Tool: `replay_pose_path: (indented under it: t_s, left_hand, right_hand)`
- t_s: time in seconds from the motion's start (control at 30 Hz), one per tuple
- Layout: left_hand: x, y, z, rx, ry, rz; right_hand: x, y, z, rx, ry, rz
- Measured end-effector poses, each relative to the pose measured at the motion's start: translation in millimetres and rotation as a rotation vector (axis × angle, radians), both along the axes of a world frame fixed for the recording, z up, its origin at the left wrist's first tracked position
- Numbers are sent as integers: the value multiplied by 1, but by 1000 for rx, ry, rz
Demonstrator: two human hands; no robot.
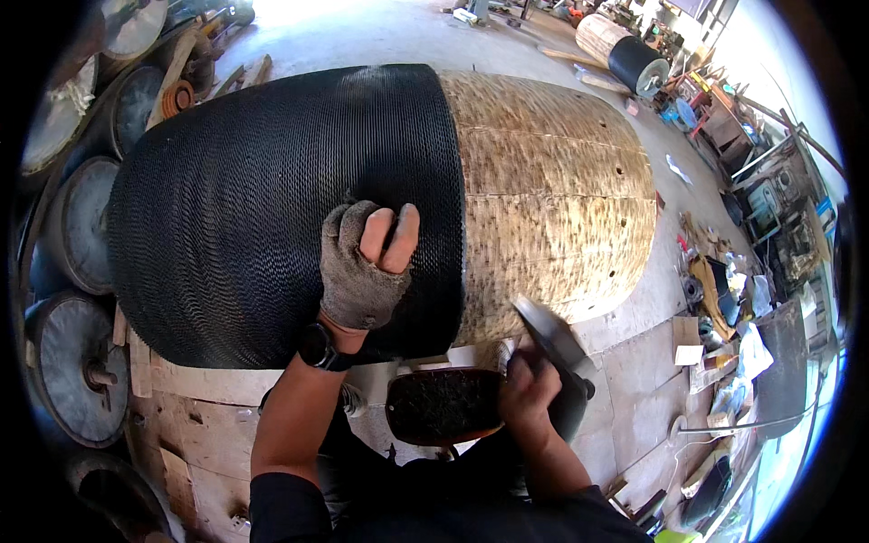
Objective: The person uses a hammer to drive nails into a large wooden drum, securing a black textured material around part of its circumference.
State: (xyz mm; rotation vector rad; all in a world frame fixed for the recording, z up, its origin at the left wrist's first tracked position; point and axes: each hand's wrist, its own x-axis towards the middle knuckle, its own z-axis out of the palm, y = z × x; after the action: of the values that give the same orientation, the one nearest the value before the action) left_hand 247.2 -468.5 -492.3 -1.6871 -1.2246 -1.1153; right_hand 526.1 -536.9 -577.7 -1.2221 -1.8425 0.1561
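Observation:
A large drum lies crosswise before me. Its left part is a black, densely ridged or bristled surface [244, 208], and its right part is bare pale wood [552, 181] with dark specks and a few holes. My left hand [362, 267] rests on the black part near the seam, in a grey knit glove that leaves two digits bare. Its fingers are curled; anything between them is hidden. Low on the right, my right hand [529, 391] is bare and closed on a hammer-like tool with a grey metal head [550, 333], blurred, beside the wood's lower edge.
A dark shallow tray [444, 409] with fine dark bits sits at my lap. Several metal-ended rollers [81, 376] line the left side. Another wood-and-black drum [625, 54] lies far right. Tools, cardboard [686, 341] and plastic bags [753, 353] clutter the right.

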Motion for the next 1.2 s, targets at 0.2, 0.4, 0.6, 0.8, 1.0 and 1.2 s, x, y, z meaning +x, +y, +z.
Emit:
replay_pose_path:
  t_s: [0.2,0.4,0.6,0.8,1.0,1.2]
  left_hand:
    - [-1,4,2,62,12,-6]
    - [1,1,5,14,-21,6]
    - [3,0,6,-25,-21,108]
    - [15,-7,11,19,-2,126]
    - [87,-63,-43,-132,-208,-326]
    - [93,-66,-66,-334,-400,-371]
  right_hand:
    - [-3,-5,21,-67,106,100]
    - [-16,13,31,-255,-25,-36]
    - [4,-6,40,230,-29,224]
    - [7,-19,6,-266,13,3]
    - [19,-28,-1,-274,137,55]
    - [26,-29,-4,-334,102,65]
